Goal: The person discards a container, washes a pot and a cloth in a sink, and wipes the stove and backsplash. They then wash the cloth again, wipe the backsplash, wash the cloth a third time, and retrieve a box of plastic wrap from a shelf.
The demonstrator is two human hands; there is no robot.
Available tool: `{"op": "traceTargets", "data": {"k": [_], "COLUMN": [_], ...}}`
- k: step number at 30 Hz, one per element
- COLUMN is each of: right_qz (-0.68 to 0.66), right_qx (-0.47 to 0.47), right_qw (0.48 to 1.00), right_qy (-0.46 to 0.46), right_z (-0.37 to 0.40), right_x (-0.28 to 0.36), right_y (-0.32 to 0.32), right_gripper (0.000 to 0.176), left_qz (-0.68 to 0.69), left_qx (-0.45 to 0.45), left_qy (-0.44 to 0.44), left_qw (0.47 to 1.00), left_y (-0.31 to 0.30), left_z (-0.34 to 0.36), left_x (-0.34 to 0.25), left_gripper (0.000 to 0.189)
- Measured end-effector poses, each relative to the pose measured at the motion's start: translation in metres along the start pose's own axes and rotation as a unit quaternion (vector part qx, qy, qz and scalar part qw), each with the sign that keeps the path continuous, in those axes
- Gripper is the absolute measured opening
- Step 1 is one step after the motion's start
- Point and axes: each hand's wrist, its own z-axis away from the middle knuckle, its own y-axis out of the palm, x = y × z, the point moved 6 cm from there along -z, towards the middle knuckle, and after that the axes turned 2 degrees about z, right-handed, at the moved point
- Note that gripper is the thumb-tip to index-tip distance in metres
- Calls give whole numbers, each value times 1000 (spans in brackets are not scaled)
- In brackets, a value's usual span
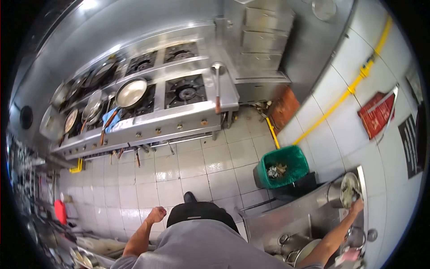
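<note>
My left hand (156,214) hangs beside my body above the tiled floor, its fingers curled in and nothing showing in them. My right hand (357,206) reaches out to the sink counter, at the rim of a metal pot (334,195). Its fingers are closed at the pot's edge, on something too small to make out. Pale and dark contents (348,184) show inside the pot. Below my right forearm, a large pot (308,252) sits in the steel sink (271,224), partly hidden by the arm.
Across the floor runs a steel stove (186,114) with several pans, among them a wide frying pan (131,93) and a blue cloth (110,118). A green-lined bin (286,163) with scraps stands before the sink. A yellow pipe (329,112) crosses the tiled wall.
</note>
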Motion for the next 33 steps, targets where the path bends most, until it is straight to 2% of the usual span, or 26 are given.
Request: {"op": "traceTargets", "data": {"k": [1, 3, 5, 7, 8, 9, 10, 11, 13, 14, 16, 19, 20, 21, 22, 23, 24, 25, 26, 27, 28, 29, 30, 31, 33], "right_qz": [62, 13, 148, 215, 212, 99, -16, -16, -261, -261, -388, -371, -356, -357, -274, -298, -307, -315, -309, -288, -276, -273, -300, -294, -296], "right_qx": [10, -35, -158, -181, -178, -158, -130, -124, -117, -111, -18, 131, 158, 162, 207, 289, 407, 453, 552, 616, 642, 656, 684, 700, 719], "right_qw": [998, 999, 974, 944, 944, 982, 987, 988, 953, 954, 915, 904, 911, 911, 939, 899, 844, 821, 762, 724, 705, 692, 650, 632, 605], "right_qy": [24, 13, -65, -174, -180, -44, 94, 90, 98, 95, 106, 170, 138, 125, 9, 137, 167, 150, 140, 120, 121, 126, 142, 153, 172], "right_z": [13, 22, 38, 40, 42, 61, 77, 78, 80, 79, 75, 114, 163, 204, 209, 287, 341, 396, 448, 490, 526, 559, 588, 613, 656], "right_x": [17, 32, 63, 70, 81, 95, 104, 113, 113, 114, 116, 126, 163, 187, 163, 228, 262, 297, 330, 350, 356, 367, 371, 384, 399], "right_y": [-4, -2, -8, -8, -8, -20, -22, -22, -22, -24, -13, 47, 72, 105, 144, 172, 211, 243, 274, 302, 332, 355, 382, 401, 443], "right_gripper": [39, 46, 44, 45, 45, 41, 38, 38, 41, 41, 46, 48, 41, 46, 50, 52, 50, 47, 45, 42, 39, 39, 41, 42, 36], "left_qz": [11, 12, 29, 36, 35, 32, 28, 33, 40, 45, 85, 119, 124, 152, 178, 197, 214, 214, 234, 255, 254, 293, 330, 271, 295], "left_qx": [-9, -15, -13, 2, 6, 13, 20, 13, 13, 18, 40, 126, 151, 149, 146, 137, 129, 125, 82, 38, 33, 50, 66, -41, -55], "left_qy": [-6, 19, 22, 46, 64, 93, 122, 145, 190, 212, 279, 316, 327, 369, 411, 412, 414, 415, 388, 361, 362, 313, 263, 283, 261], "left_qw": [1000, 1000, 999, 998, 997, 995, 992, 989, 981, 976, 956, 933, 925, 905, 882, 879, 875, 876, 887, 896, 896, 902, 904, 919, 918], "left_y": [2, 7, 9, 12, 15, 11, 6, 4, 2, 3, 5, 4, -5, -10, -16, -23, -32, -40, -54, -69, -82, -95, -107, -128, -166], "left_z": [-1, -5, -13, -25, -36, -41, -45, -52, -65, -72, -83, -88, -80, -80, -80, -83, -87, -95, -107, -118, -130, -148, -168, -181, -200], "left_x": [-2, -16, -43, -69, -84, -111, -141, -164, -205, -227, -275, -361, -396, -424, -448, -468, -483, -491, -494, -491, -483, -465, -445, -422, -378], "left_gripper": [22, 23, 22, 20, 19, 18, 17, 16, 16, 16, 17, 23, 26, 29, 32, 36, 41, 41, 43, 45, 45, 44, 44, 33, 29]}}
